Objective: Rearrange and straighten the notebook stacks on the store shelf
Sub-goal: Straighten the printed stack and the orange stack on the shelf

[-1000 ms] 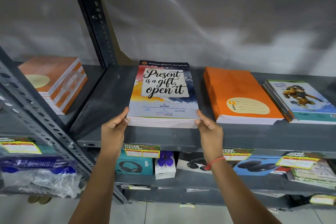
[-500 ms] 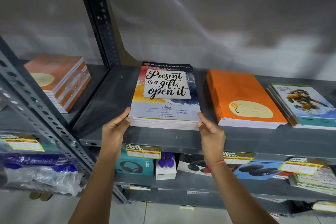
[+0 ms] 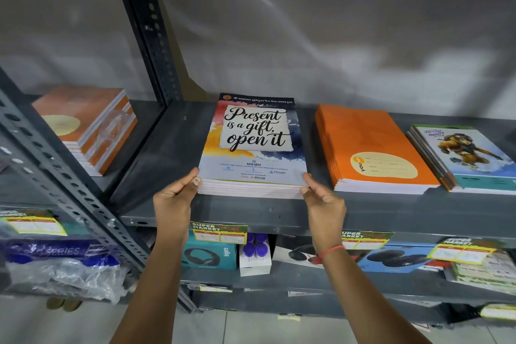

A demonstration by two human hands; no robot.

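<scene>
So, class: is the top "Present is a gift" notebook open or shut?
Shut. The notebook lies flat on its stack with the front cover down, and the left hand and right hand touch the near corners.

Shelf stock: cover colours and patterns

The centre notebook stack (image 3: pixel 252 145) has a watercolour cover in red, yellow and dark blue, with black script on a cream panel and white page edges. The stack to its right (image 3: pixel 371 145) is plain orange with a cream oval label. The far-right stack (image 3: pixel 469 156) shows a brown cartoon figure on pale blue above a teal band. The shelf (image 3: pixel 173 148) is dark grey.
</scene>
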